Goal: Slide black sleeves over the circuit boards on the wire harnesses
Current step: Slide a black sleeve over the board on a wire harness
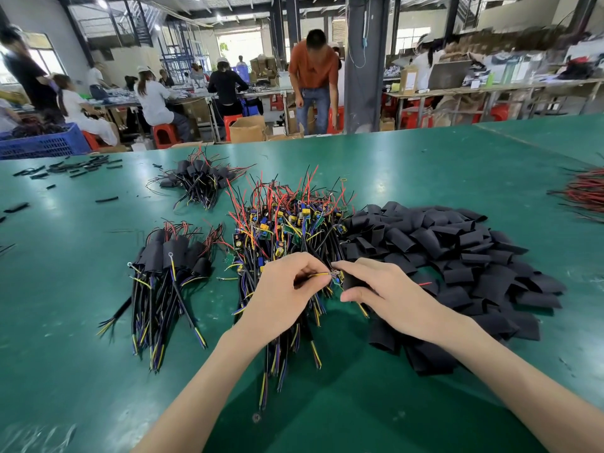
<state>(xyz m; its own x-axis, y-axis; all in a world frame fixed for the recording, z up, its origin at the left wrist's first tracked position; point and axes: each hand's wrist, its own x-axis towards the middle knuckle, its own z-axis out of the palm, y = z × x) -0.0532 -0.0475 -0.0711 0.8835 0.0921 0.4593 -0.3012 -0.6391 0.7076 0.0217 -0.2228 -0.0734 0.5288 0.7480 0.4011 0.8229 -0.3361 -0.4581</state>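
Over the near desk (81, 289), the left grip (284, 289) pinches a harness wire (313, 275) while the right grip (389, 289) pinches a sleeve (351, 282) at its board (336, 276), between harness pile (287, 223) and sleeve pile (457, 256).

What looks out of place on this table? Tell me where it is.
Nothing looks damaged. The one untidy spot: short black tube pieces lie scattered over the green table's far-left area, well apart from the black sleeve pile on the right. A red wire tip pokes out among those sleeves beside the right hand.
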